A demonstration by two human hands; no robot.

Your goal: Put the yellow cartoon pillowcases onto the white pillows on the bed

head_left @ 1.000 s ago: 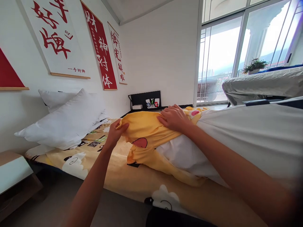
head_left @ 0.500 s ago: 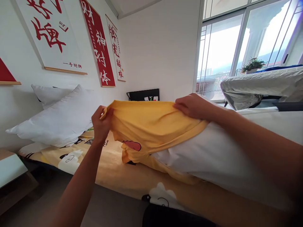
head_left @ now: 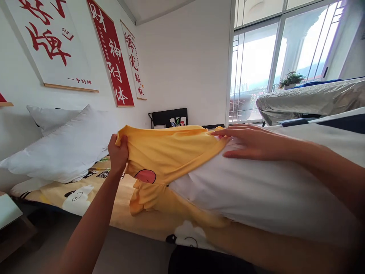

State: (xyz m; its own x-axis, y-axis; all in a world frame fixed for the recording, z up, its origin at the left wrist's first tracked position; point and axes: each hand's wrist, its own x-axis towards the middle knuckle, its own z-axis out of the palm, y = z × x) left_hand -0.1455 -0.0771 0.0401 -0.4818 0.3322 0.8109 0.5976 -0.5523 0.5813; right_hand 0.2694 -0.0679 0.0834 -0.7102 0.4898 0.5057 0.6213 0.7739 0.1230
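A yellow pillowcase (head_left: 168, 152) with a cartoon print covers the far end of a white pillow (head_left: 256, 194) that lies across the bed toward me. My left hand (head_left: 117, 152) is closed on the pillowcase's left corner and holds it up. My right hand (head_left: 251, 142) lies flat on top of the white pillow, fingers stretched out, fingertips touching the pillowcase's edge.
The bed (head_left: 94, 190) has a yellow cartoon sheet. Two white pillows (head_left: 59, 148) lean against the left wall under red and white banners (head_left: 111, 53). A covered table (head_left: 308, 101) stands by the big window (head_left: 256, 64) at right. A nightstand corner (head_left: 7, 209) shows at far left.
My right hand has let go of the pillowcase's upper edge and now lies flat on the white pillow. My left hand still grips the corner. The view has shifted left.
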